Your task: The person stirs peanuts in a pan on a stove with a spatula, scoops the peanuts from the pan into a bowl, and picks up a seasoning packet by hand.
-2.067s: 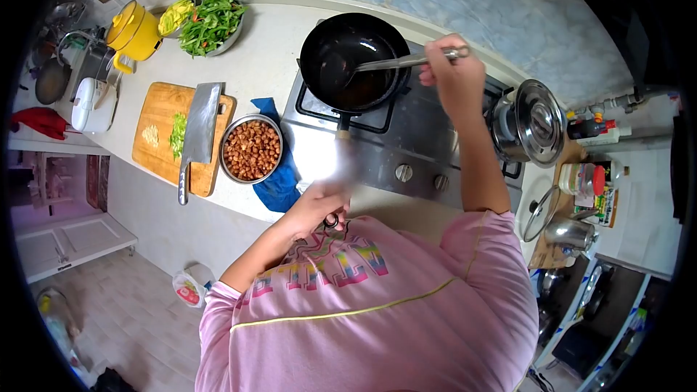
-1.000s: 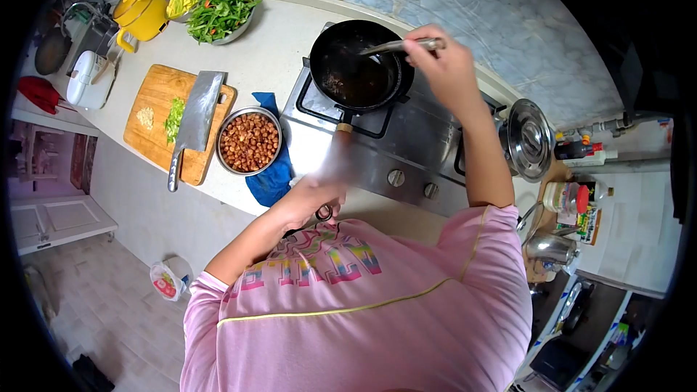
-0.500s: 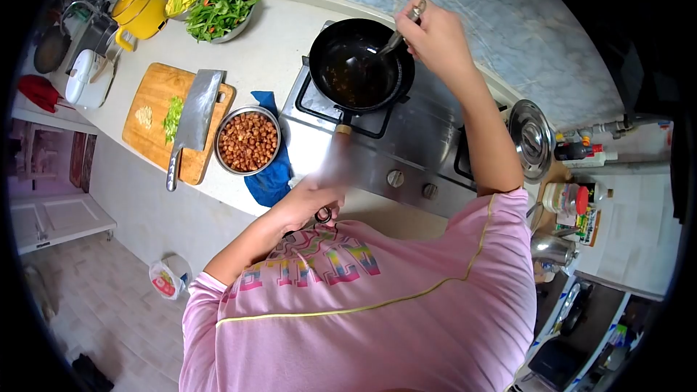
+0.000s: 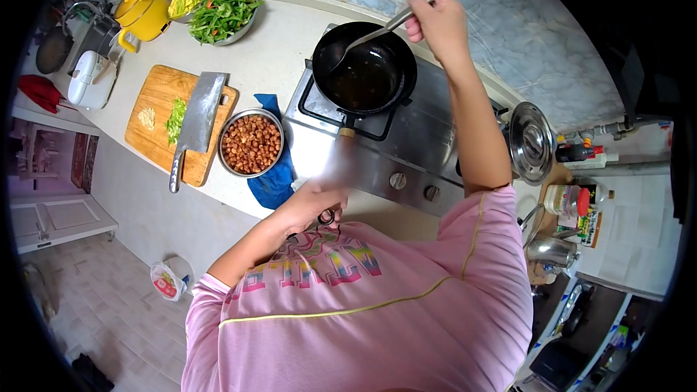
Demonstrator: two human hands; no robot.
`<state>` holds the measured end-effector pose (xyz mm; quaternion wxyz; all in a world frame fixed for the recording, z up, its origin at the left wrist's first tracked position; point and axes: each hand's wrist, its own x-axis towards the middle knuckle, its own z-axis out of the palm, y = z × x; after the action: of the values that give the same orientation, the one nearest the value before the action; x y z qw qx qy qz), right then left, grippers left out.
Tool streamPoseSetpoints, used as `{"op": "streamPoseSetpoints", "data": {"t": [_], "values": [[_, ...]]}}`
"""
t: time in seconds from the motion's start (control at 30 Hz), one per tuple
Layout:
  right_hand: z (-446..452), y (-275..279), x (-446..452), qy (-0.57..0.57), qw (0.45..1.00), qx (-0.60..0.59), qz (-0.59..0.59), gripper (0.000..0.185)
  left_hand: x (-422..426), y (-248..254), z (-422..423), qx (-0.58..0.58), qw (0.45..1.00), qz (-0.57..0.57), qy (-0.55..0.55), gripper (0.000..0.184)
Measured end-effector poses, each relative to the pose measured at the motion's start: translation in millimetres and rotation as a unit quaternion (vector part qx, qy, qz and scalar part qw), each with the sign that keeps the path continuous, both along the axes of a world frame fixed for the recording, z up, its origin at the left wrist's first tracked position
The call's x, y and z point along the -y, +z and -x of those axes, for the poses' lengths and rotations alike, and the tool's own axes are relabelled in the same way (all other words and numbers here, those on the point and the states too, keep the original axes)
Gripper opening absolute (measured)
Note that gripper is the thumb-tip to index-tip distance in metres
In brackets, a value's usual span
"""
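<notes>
A black wok (image 4: 365, 91) stands on the left burner of the stove, with a thin dark layer of oily liquid and small bits in its bottom. My left hand (image 4: 319, 203) is closed around the wok's long handle, whose metal end ring shows below the fingers; the handle's middle is blurred. Above the wok's right rim, my right hand (image 4: 441, 22) grips a metal ladle (image 4: 388, 27) by its upper end. The ladle slants down leftward, its dark head inside the wok near the left wall.
Left of the stove (image 4: 381, 163) are a bowl of brown diced pieces (image 4: 251, 144) on a blue cloth (image 4: 272, 187), and a cutting board (image 4: 145, 87) with a cleaver (image 4: 200, 112), chopped greens and pale bits. Behind stand a bowl of greens (image 4: 223, 14) and a yellow pot (image 4: 141, 11). A steel lid (image 4: 531, 143) leans right.
My right hand has risen slightly and moved right, and the ladle's head has swung to the wok's left side. My left hand stays on the wok's handle.
</notes>
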<state>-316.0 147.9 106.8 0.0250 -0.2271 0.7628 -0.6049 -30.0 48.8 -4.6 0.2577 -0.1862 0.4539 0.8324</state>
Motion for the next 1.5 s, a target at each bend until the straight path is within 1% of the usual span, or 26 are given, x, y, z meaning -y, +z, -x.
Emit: {"op": "streamPoseSetpoints", "data": {"t": [0.03, 0.07, 0.2, 0.3, 0.43, 0.47, 0.57, 0.7, 0.87, 1.07, 1.27, 1.37, 1.47, 1.5], "values": [[4.1, -1.5, -5.9, -0.001, 1.0, 0.014, 0.014, 0.016, -0.4, -0.2, -0.2, -0.003, 1.0, 0.001, -0.001, 0.067], [6.6, -2.1, -12.1, -0.017, 1.0, 0.001, 0.02, 0.015, -0.9, -0.3, -0.3, -0.005, 1.0, 0.002, -0.002, 0.066], [4.7, 5.4, -45.8, -0.019, 1.0, -0.003, 0.021, 0.016, 0.8, 0.5, -0.2, -0.012, 1.0, 0.001, -0.001, 0.066], [-8.4, 19.7, -67.3, 0.006, 0.997, -0.027, -0.074, 0.017, 1.9, 3.3, -0.5, -0.004, 1.0, 0.004, 0.001, 0.065], [-27.1, 17.4, -75.9, 0.025, 0.988, -0.039, -0.147, 0.014, 1.6, 1.4, 0.3, 0.006, 1.0, 0.001, 0.002, 0.064], [-29.4, 14.9, -76.7, 0.044, 0.988, -0.019, -0.147, 0.014, 1.5, 0.4, 0.3, 0.004, 1.0, -0.002, 0.001, 0.064], [-35.4, 6.0, -65.9, 0.041, 0.991, 0.014, -0.124, 0.014, 1.2, 0.0, 0.5, -0.002, 1.0, -0.006, 0.003, 0.063], [-31.6, -12.9, -44.6, 0.044, 0.997, 0.038, -0.052, 0.015, 0.2, 2.3, -0.1, 0.005, 1.0, -0.003, 0.011, 0.063], [-13.2, -29.4, -26.2, -0.009, 0.999, 0.041, 0.029, 0.016, -0.3, 1.9, 0.1, 0.008, 1.0, -0.018, 0.016, 0.063], [4.3, -49.8, -42.1, -0.053, 0.988, 0.085, 0.118, 0.015, -0.4, 4.7, 1.0, 0.013, 1.0, -0.011, 0.013, 0.063], [-6.0, -72.9, -63.5, -0.082, 0.969, 0.116, 0.203, 0.013, -0.9, 7.0, 1.6, 0.009, 1.0, 0.0, 0.013, 0.06], [-25.0, -71.6, -73.3, -0.104, 0.972, 0.05, 0.205, 0.014, 2.4, 5.1, 1.8, 0.012, 1.0, 0.006, 0.011, 0.057], [-52.0, -58.7, -81.3, -0.163, 0.982, -0.037, 0.093, 0.014, 4.5, 2.7, 2.1, 0.004, 1.0, 0.0, 0.012, 0.055], [-58.3, -59.1, -83.8, -0.152, 0.985, -0.078, 0.035, 0.013, 4.6, 2.0, 2.0, 0.0, 1.0, -0.003, 0.014, 0.054]]}}
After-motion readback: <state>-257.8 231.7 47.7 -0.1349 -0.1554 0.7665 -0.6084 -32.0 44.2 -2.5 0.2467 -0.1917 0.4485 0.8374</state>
